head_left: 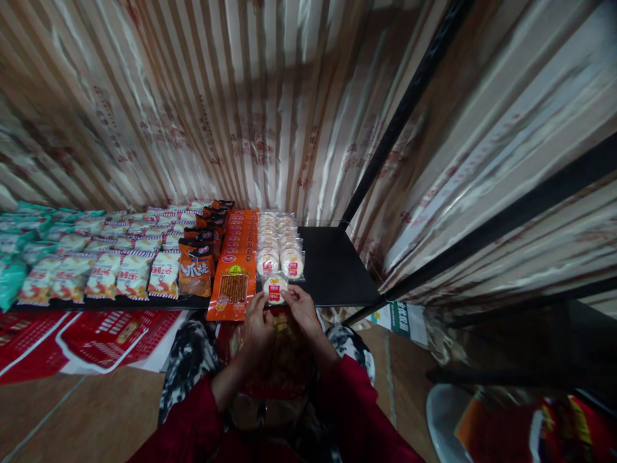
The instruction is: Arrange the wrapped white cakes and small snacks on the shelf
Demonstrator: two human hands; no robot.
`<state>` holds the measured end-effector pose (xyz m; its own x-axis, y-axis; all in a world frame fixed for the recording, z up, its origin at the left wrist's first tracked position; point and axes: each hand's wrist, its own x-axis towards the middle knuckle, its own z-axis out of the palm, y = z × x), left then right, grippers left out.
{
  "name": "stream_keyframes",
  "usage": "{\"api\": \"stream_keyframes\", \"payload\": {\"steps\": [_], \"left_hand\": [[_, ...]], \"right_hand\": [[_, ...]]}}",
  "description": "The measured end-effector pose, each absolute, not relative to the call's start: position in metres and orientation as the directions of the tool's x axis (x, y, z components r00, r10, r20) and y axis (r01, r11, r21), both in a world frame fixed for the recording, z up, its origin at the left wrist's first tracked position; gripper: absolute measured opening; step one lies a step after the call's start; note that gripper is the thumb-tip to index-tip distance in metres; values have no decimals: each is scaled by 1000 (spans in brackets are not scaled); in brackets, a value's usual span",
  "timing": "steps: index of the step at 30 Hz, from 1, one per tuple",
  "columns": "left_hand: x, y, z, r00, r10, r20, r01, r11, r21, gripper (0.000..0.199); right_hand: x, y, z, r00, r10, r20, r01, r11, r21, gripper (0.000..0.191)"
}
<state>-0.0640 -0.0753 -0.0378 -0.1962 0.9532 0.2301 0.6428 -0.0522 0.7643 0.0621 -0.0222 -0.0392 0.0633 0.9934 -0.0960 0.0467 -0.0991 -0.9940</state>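
A small clear packet with a round white cracker and a red-and-white label (274, 290) is held level between my two hands, at the shelf's front edge. My left hand (258, 323) pinches its left side, and my right hand (301, 308) grips the right side with the fingertips. Just behind it, two rows of the same cracker packets (292, 262) overlap on the black shelf (332, 270). Left of these lies a row of overlapping orange snack packs (233, 286), the front one showing brown sticks through a window.
Orange-brown bags (196, 267), white shrimp-picture bags (164, 274) and teal bags (10, 280) fill the shelf leftward. A black post (385, 148) rises at the right. Red bags (106, 337) lie beneath the shelf. Between my knees is a red container (277, 389).
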Motion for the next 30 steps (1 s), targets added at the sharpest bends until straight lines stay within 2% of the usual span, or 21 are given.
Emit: {"api": "stream_keyframes", "payload": {"steps": [10, 17, 26, 30], "left_hand": [[-62, -56, -39, -150, 971, 185, 707, -25, 707, 49], [-59, -47, -39, -129, 977, 172, 711, -30, 702, 49], [-59, -42, -34, -90, 993, 74, 742, 18, 670, 50], [-57, -41, -28, -87, 996, 27, 756, 49, 653, 50]], "right_hand": [[50, 3, -38, 129, 992, -1, 281, -38, -959, 27], [44, 15, -42, 153, 988, 19, 376, -41, -926, 20], [41, 20, -36, 150, 987, 60, 504, -24, -864, 17], [40, 18, -38, 144, 981, 126, 534, 30, -845, 14]]}}
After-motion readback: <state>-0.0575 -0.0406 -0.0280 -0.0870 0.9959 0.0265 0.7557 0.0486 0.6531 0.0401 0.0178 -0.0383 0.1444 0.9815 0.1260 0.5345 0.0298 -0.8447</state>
